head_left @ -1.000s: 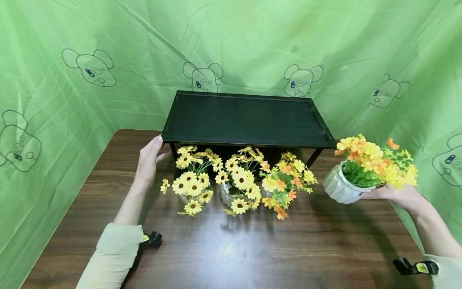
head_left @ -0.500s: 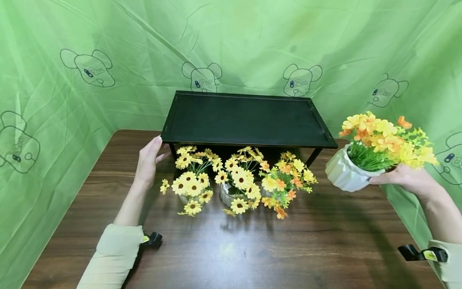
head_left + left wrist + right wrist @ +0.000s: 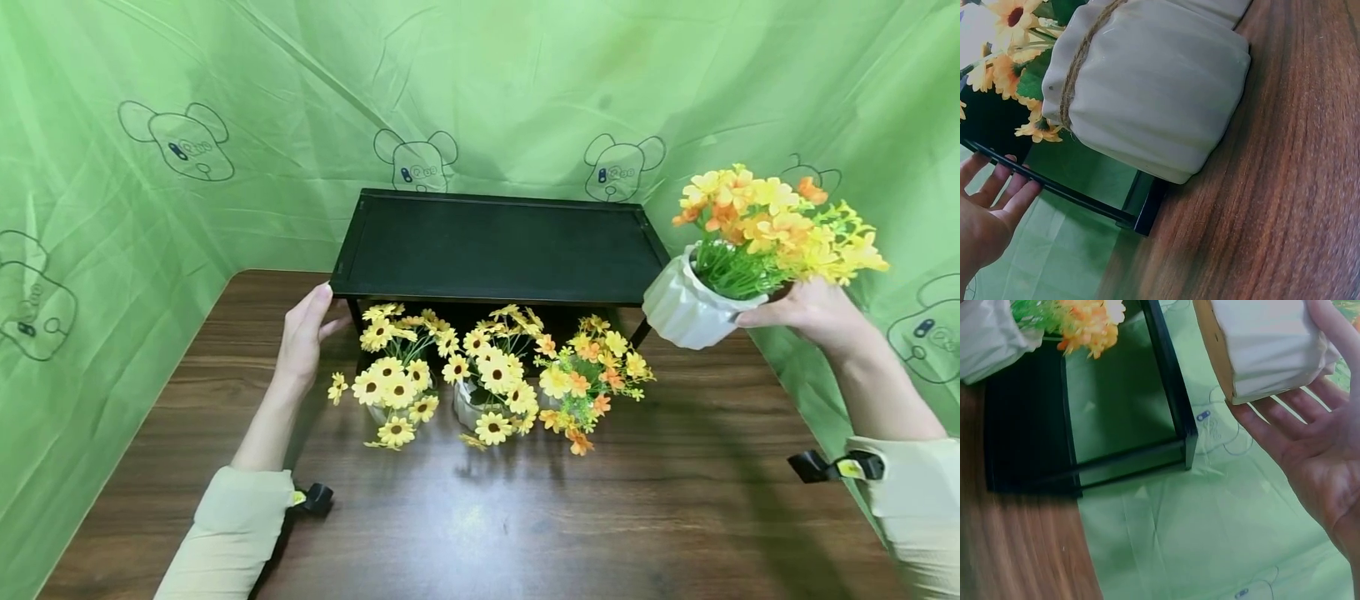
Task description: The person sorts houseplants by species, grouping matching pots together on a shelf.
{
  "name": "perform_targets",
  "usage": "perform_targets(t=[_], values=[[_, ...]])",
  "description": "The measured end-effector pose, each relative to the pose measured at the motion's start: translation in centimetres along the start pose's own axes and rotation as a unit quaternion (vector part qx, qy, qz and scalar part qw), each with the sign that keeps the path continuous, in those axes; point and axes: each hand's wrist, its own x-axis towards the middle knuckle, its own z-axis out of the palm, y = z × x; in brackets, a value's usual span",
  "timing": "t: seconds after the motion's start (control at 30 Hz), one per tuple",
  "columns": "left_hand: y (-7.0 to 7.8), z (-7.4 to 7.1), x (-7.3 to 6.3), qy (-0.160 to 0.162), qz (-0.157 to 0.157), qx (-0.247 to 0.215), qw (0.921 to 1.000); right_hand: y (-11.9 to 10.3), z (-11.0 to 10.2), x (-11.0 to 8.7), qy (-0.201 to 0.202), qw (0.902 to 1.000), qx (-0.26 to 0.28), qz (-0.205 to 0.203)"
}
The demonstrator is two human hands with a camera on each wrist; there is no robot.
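My right hand [image 3: 817, 317] grips a white ribbed flowerpot [image 3: 690, 304] of yellow and orange flowers, thumb on one side and fingers round the other. The tilted pot is held in the air beside the right end of a black two-tier rack [image 3: 495, 250]. In the right wrist view its tan base [image 3: 1216, 347] faces the rack. My left hand [image 3: 303, 329] touches the rack's left side near the top corner, its fingers [image 3: 1013, 194] against the black frame. Two pots of yellow daisies [image 3: 397, 387] [image 3: 495, 375] and a pot of yellow-orange flowers [image 3: 592, 375] stand along the rack's front.
The rack stands at the back of a brown wooden table [image 3: 420, 533]. Behind and on both sides hangs a green cloth [image 3: 510, 83] with bear outlines. Twine [image 3: 1075, 75] circles the white pot [image 3: 1154, 87] nearest my left hand.
My right hand has raised the flowerpot, then carried it left toward the rack's right end. The left hand keeps its place at the rack, and the other pots have not moved.
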Motion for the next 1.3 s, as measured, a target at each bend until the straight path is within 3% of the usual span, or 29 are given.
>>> perform_targets(t=[0.2,0.27,0.37,0.53,0.77,0.97,1.03,1.13,1.3], values=[[0.0,0.0,0.0,-0.003,0.003,0.002,1.0,-0.9,1.2,1.9,0.023,0.9994,0.025,0.003],[0.0,-0.1,0.0,0.0,0.003,0.001,1.0,-1.1,1.4,2.7,0.017,0.9989,0.044,-0.003],[0.0,-0.1,0.0,0.004,0.003,0.0,1.0,-1.5,1.7,3.7,0.005,0.9999,0.013,-0.004],[0.0,-0.3,-0.2,0.004,0.001,0.0,1.0,-2.5,2.3,5.8,-0.023,0.999,0.035,-0.016],[0.0,-0.2,-0.1,0.0,0.001,0.0,1.0,-3.5,3.3,7.9,-0.044,0.9988,-0.007,0.022],[-0.1,0.0,-0.1,-0.003,0.0,-0.001,1.0,-3.6,5.0,9.9,-0.055,0.9973,0.047,0.014],[-0.1,0.1,-0.1,-0.003,0.0,0.0,1.0,-3.7,5.6,10.5,-0.056,0.9975,0.042,0.012],[-0.1,0.1,-0.1,0.0,0.0,-0.001,1.0,-3.7,6.8,11.4,-0.07,0.9911,0.113,0.002],[0.1,0.2,-0.1,0.002,-0.001,-0.005,1.0,-3.5,9.1,12.9,-0.096,0.9586,0.268,-0.018]])
